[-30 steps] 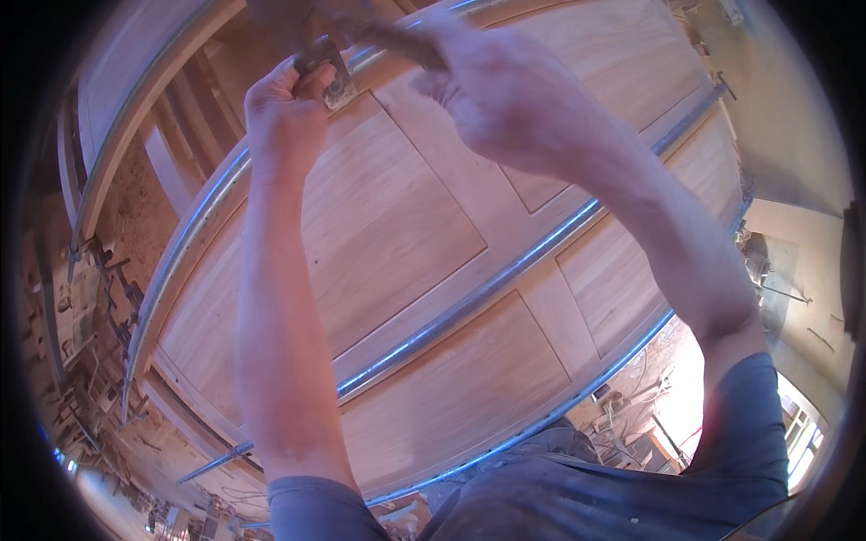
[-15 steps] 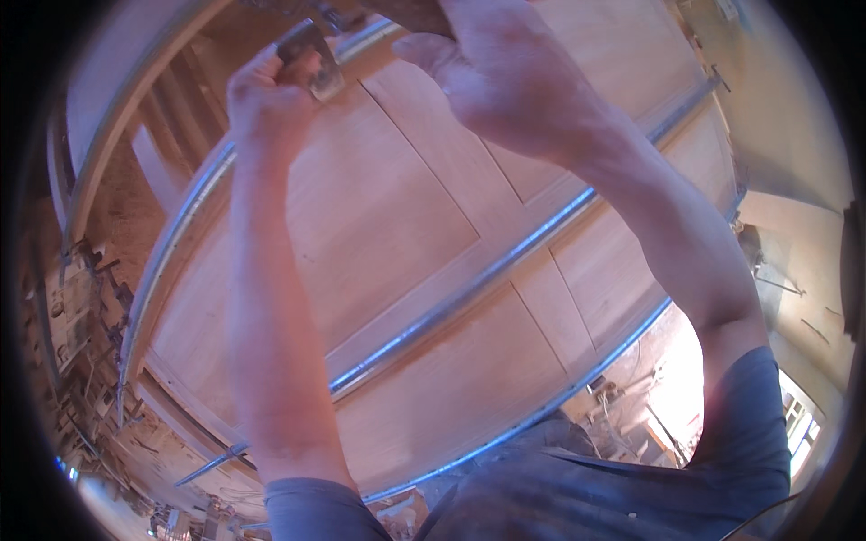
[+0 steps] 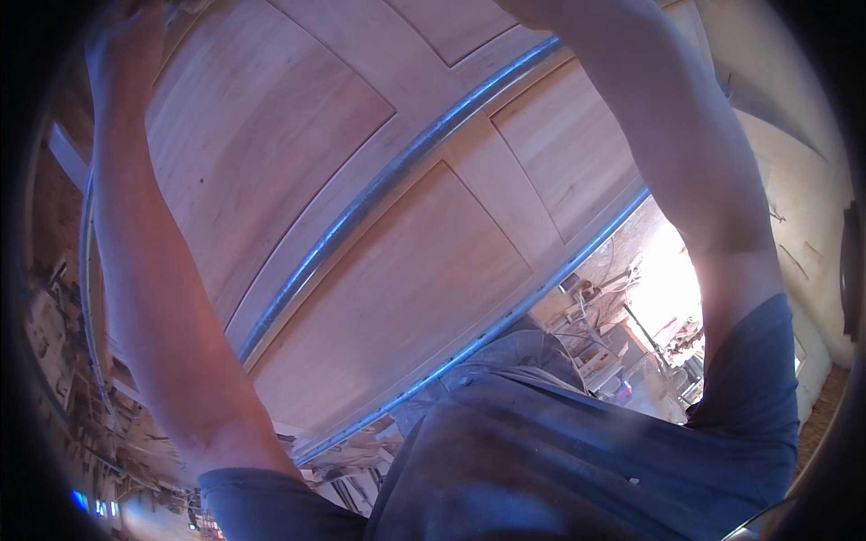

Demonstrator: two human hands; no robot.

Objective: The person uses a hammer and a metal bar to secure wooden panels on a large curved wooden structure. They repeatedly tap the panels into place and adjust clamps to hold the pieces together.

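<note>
Head view shows a large wooden frame (image 3: 502,194), which lies slanting across the picture in front of the person, from the upper edge down to the shirt (image 3: 541,460). The frame holds several flat panels (image 3: 397,261), each bordered by a thin dark line. A middle bar (image 3: 415,153), of shiny metal, passes over the frame, and a lower bar (image 3: 541,291) follows its near edge, close to the shirt.

The left hand (image 3: 126,36) is at the upper left corner, partly cut and blurred; I cannot tell how open it is or what it has hold of. The right hand (image 3: 532,11) is nearly all beyond the upper edge, so its grip also cannot be told.

The left forearm (image 3: 171,288) hides the left side of the frame, and the right forearm (image 3: 677,135) covers its right part. Behind, at right, are scattered clutter (image 3: 600,338) and a pale wall (image 3: 776,171).
</note>
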